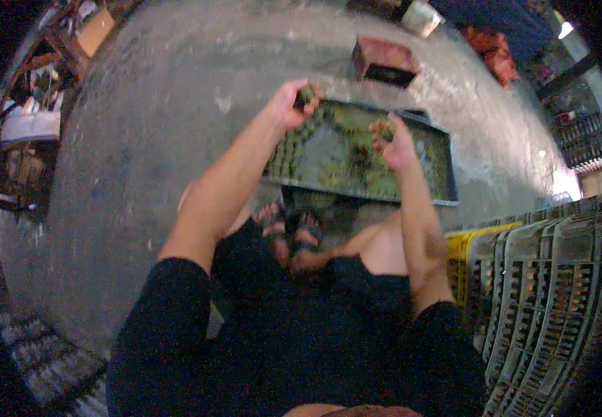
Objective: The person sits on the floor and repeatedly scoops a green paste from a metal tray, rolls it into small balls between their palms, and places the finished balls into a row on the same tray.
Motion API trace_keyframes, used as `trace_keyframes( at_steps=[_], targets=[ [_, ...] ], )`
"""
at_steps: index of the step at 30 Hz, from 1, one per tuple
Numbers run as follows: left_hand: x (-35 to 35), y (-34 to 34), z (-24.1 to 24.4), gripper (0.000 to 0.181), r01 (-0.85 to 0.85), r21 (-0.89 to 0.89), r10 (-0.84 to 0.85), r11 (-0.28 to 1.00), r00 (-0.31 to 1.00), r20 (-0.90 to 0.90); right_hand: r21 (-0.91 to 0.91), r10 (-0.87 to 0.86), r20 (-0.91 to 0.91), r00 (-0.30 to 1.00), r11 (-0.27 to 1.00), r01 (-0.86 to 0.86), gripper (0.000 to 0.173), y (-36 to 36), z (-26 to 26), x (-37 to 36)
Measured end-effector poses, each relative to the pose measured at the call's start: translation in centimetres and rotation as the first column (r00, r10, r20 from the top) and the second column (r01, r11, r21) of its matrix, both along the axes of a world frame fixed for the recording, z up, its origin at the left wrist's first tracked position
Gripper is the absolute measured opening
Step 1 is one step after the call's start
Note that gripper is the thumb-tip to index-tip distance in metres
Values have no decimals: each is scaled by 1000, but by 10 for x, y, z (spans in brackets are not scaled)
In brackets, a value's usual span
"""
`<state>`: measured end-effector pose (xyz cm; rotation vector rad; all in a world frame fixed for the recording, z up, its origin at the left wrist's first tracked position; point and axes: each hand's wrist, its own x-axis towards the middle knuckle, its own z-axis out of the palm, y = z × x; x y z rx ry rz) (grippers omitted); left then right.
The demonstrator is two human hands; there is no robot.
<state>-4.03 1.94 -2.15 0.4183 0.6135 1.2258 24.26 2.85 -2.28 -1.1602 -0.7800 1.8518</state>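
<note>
A low rectangular tray [449, 156] with dark sides stands on the floor before me, holding many small greenish pieces, blurred. On its left side some of them lie in rows. Over the tray's far left corner, my left hand [296, 104] has its fingers closed around a dark green, roundish object [305, 95]. My right hand [394, 142] is above the right half of the tray, fingers curled around a small greenish object [386, 134]. What exactly these objects are cannot be told.
Beyond the tray sits a reddish box [387, 54] with a dark opening. Stacked plastic crates [535, 281], one yellow-edged, rise close on my right. More crates [51, 359] lie at the lower left. A cluttered shelf [30, 130] stands far left, and an orange-red bundle [494, 54] lies at the upper right.
</note>
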Motion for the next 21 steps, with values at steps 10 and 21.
trace_keyframes(
  at_steps=[10,21],
  targets=[
    [-21,-2,12,45,-68,-132,54,989,992,-112,-12,40,276,960,999,-39,34,-12,-6,-35],
    [-22,-6,29,41,-150,-109,136,983,983,-124,88,241,740,628,891,-445,41,-4,-46,-43]
  ],
)
